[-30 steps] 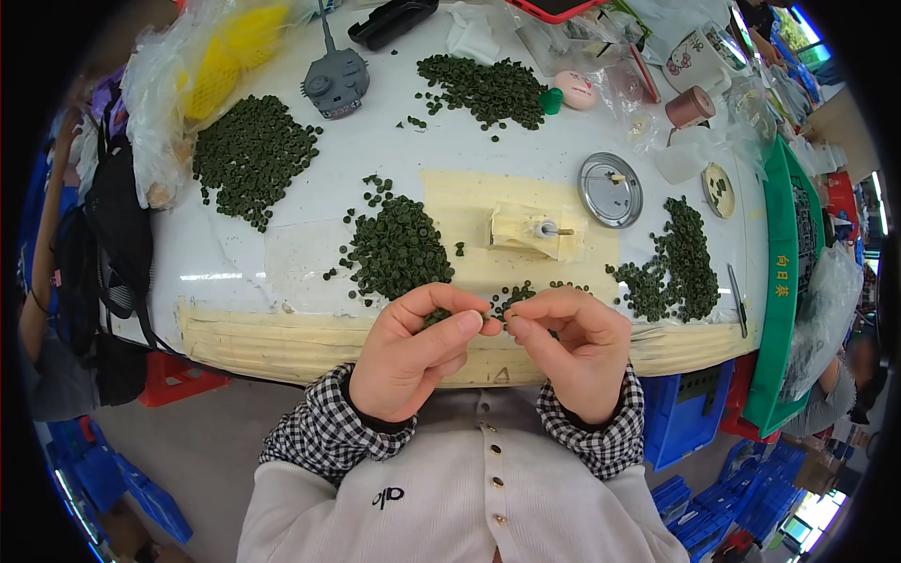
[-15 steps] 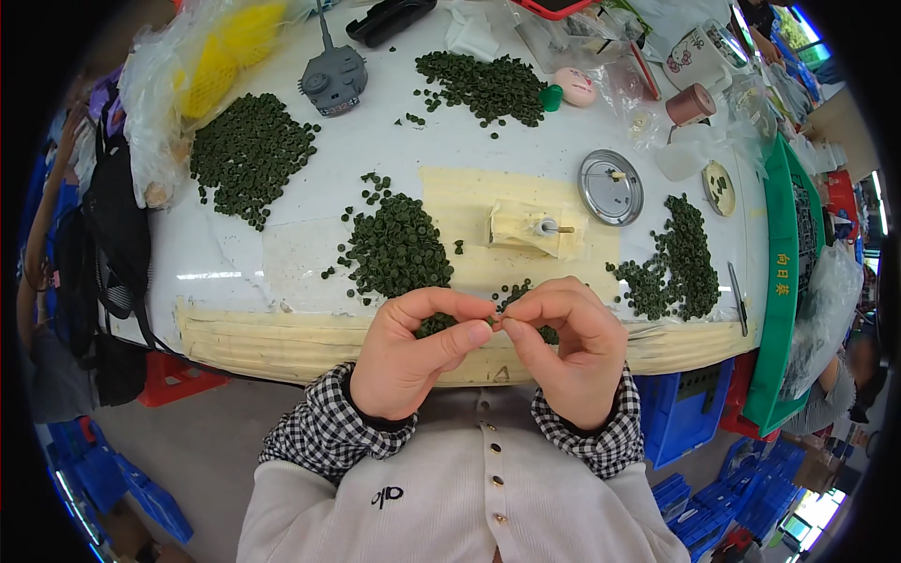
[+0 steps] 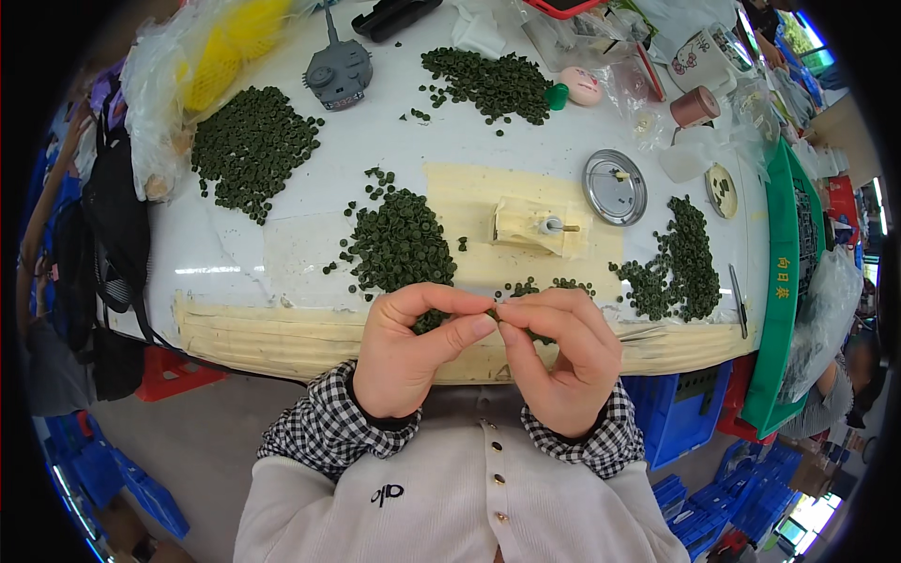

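1. Whereas a narrow gap parted the two hands' fingertips one second ago, the left hand (image 3: pixel 405 347) and the right hand (image 3: pixel 571 364) now meet at a small green part (image 3: pixel 493 316), over the middle of the bench's (image 3: pixel 235 249) near edge.
2. The right hand has shifted a little leftward, baring a slim metal tool (image 3: pixel 643 333) along that edge; the left hand has hardly moved.
3. Both forearms come up from below in checked sleeves (image 3: pixel 328 418), angled inward, wrists just short of the bench.
4. The left hand's thumb and index finger are pinched narrow on the small green part, its other fingers curled under.
5. The right hand's index finger arches over with the thumb below, both tips brought to the part's other side; it is so tiny and covered that I cannot tell whether they grip it too.
6. Beyond the left hand lies a heap of dark green pieces (image 3: pixel 399 246), and a second heap (image 3: pixel 683 267) sits toward the bench's right edge.
7. Between them stands a tape-wrapped block (image 3: pixel 524 230), with a round metal dish (image 3: pixel 610 205) behind and to its right.
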Action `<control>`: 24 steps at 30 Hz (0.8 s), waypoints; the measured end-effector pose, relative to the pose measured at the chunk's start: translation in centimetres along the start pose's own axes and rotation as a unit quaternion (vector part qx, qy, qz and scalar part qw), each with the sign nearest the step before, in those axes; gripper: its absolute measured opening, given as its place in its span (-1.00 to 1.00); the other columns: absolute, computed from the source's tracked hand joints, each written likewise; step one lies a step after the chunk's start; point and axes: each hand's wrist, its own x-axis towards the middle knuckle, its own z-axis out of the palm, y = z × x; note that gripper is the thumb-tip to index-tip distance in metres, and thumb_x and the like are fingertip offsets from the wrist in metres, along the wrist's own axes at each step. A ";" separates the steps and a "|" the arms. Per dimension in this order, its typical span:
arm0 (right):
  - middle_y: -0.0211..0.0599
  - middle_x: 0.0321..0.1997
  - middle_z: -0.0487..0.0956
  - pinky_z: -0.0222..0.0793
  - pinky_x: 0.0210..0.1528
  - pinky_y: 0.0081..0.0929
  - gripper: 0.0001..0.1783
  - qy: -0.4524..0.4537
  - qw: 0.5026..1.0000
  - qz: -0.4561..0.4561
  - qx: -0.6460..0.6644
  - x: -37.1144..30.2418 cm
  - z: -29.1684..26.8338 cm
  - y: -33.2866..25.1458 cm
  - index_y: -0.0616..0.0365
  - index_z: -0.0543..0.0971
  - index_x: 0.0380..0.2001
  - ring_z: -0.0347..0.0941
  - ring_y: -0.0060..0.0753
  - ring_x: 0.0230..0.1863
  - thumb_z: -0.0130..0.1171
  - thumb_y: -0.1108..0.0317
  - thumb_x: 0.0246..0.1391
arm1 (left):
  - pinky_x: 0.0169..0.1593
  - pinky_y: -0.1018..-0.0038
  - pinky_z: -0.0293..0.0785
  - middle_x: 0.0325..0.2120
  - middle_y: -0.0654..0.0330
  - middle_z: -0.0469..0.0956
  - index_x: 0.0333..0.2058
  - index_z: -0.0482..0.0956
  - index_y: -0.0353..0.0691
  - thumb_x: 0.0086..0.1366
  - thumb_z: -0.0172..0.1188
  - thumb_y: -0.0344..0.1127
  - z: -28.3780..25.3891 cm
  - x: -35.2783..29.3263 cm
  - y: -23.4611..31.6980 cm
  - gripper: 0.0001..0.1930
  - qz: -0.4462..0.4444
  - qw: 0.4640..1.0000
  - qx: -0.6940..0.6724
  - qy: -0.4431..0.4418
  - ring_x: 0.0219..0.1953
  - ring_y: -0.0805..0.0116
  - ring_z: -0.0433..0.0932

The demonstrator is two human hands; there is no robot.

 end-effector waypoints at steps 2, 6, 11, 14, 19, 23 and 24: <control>-0.20 -0.33 0.53 0.41 -0.32 -0.56 -0.79 -0.003 0.998 -0.041 -0.039 -0.1 0.0 -0.2 0.27 0.57 -0.38 0.49 -0.38 -0.37 0.24 0.67 -0.19 | -0.21 0.63 0.44 -0.39 0.19 0.58 -0.29 0.57 -0.33 0.13 0.20 -0.58 -0.2 0.1 0.0 -0.86 -0.014 0.999 -0.031 -0.005 -0.32 0.54 0.51; -0.21 -0.32 0.51 0.40 -0.31 -0.57 -0.78 -0.050 0.997 0.014 0.055 0.4 -1.0 -0.1 0.24 0.58 -0.38 0.48 -0.38 -0.35 0.23 0.66 -0.18 | -0.27 0.66 0.42 -0.45 0.24 0.56 -0.29 0.57 -0.32 0.14 0.19 -0.57 -0.7 0.1 0.3 -0.87 -0.081 0.991 -0.086 -0.057 -0.36 0.58 0.48; -0.23 -0.35 0.48 0.37 -0.31 -0.60 -0.80 -0.067 0.989 0.046 0.122 0.0 -1.3 0.8 0.21 0.58 -0.39 0.45 -0.37 -0.36 0.25 0.64 -0.18 | -0.24 0.66 0.42 -0.45 0.25 0.56 -0.30 0.57 -0.32 0.15 0.19 -0.54 -0.1 0.2 0.8 -0.88 -0.089 0.992 -0.044 -0.077 -0.38 0.57 0.48; -0.25 -0.37 0.48 0.36 -0.34 -0.59 -0.80 -0.064 0.993 0.034 0.093 0.0 -1.4 0.5 0.22 0.58 -0.40 0.44 -0.37 -0.38 0.27 0.63 -0.19 | -0.20 0.63 0.44 -0.42 0.23 0.57 -0.30 0.57 -0.34 0.16 0.19 -0.53 -0.1 0.2 0.7 -0.88 -0.086 0.993 -0.008 -0.081 -0.35 0.54 0.50; -0.30 -0.41 0.47 0.34 -0.39 -0.56 -0.79 -0.057 0.998 -0.024 -0.006 0.3 -1.5 0.1 0.22 0.59 -0.41 0.42 -0.38 -0.41 0.31 0.59 -0.23 | -0.15 0.62 0.44 -0.37 0.17 0.60 -0.28 0.57 -0.37 0.19 0.16 -0.49 0.1 0.1 1.5 -0.88 -0.094 0.990 0.048 -0.091 -0.28 0.51 0.54; -0.31 -0.43 0.48 0.35 -0.43 -0.57 -0.76 -0.055 0.997 -0.054 -0.019 0.3 -1.4 0.2 0.22 0.59 -0.40 0.42 -0.40 -0.43 0.34 0.57 -0.26 | -0.16 0.62 0.45 -0.38 0.15 0.61 -0.29 0.57 -0.39 0.21 0.14 -0.47 -0.1 -0.1 1.5 -0.87 -0.055 0.986 0.127 -0.093 -0.28 0.52 0.54; -0.31 -0.43 0.48 0.36 -0.43 -0.57 -0.77 -0.055 0.997 -0.052 -0.014 0.2 -1.4 0.2 0.22 0.59 -0.40 0.43 -0.40 -0.43 0.33 0.58 -0.25 | -0.16 0.62 0.45 -0.39 0.16 0.61 -0.29 0.58 -0.39 0.21 0.14 -0.47 0.0 0.0 1.5 -0.87 -0.031 0.981 0.164 -0.094 -0.29 0.53 0.54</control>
